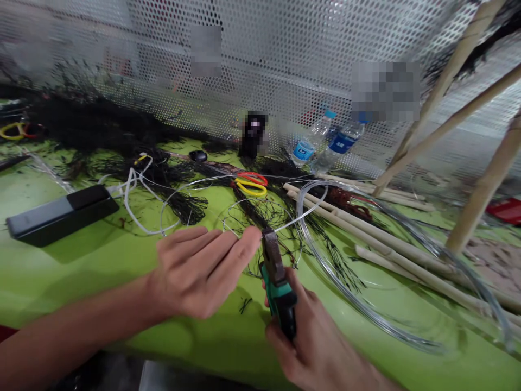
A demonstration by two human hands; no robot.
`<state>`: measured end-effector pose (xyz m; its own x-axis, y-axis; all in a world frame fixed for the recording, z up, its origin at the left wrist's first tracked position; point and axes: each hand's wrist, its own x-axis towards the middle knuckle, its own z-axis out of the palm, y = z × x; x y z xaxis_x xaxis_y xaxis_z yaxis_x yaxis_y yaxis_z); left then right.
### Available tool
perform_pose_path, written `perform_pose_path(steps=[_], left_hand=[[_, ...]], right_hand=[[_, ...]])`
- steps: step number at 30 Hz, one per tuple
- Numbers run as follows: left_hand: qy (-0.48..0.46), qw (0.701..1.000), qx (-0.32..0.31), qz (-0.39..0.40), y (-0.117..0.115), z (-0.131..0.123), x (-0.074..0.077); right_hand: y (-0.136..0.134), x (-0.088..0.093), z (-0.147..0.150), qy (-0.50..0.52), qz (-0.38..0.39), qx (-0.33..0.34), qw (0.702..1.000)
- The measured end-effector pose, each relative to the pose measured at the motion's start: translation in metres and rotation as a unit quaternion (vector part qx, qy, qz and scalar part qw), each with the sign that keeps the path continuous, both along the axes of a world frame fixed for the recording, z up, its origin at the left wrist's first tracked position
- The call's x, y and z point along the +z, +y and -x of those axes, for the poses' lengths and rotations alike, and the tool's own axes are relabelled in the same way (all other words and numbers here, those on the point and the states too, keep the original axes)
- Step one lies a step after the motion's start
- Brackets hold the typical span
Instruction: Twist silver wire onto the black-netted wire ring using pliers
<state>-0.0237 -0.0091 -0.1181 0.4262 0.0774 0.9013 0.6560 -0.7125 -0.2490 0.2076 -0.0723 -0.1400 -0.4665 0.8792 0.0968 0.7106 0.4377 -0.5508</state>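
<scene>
My right hand (303,326) is closed round the green-and-black handles of a pair of pliers (274,260), whose dark metal jaws point away from me. A thin pale wire (291,221) meets the jaws and runs up right toward a large coil of clear wire (315,252). Beside the jaws, my left hand (205,266) is closed with thumb and forefinger pinched on the wire; most of what lies in its fingers is hidden. Dark twiggy strands (248,209) and a thin wire loop lie on the green table (195,342) behind both hands.
Scissors with red and yellow handles (251,187) lie beyond my hands. At left are a power bank (61,212) with a white cable and a dark bristly heap (93,125). Wooden sticks (366,233) and upright poles occupy the right. Two water bottles (305,146) stand against a perforated metal screen (260,70).
</scene>
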Motion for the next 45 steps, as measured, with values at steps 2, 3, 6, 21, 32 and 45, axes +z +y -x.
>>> perform_pose_path(steps=[2,3,6,21,32,45], left_hand=[[-0.007,1.000,-0.002,0.021,-0.001,-0.001,0.002],[-0.008,1.000,-0.002,0.029,-0.001,-0.002,0.003],[-0.017,0.999,0.005,0.030,-0.003,-0.003,0.005],[0.017,0.999,0.029,-0.010,0.002,0.000,0.007],[0.056,0.994,0.059,-0.072,0.000,0.005,0.008],[0.097,0.987,0.060,-0.117,0.004,0.006,0.022]], right_hand=[[0.002,0.002,-0.001,-0.013,-0.003,0.007,1.000],[0.003,0.003,-0.001,-0.016,0.000,0.009,1.000],[0.004,0.005,-0.002,-0.022,0.025,0.000,0.999],[0.001,0.004,-0.005,0.130,0.071,-0.002,0.989],[-0.001,-0.002,-0.002,0.109,0.003,-0.013,0.994],[-0.011,-0.015,-0.021,0.112,0.068,-0.029,0.991]])
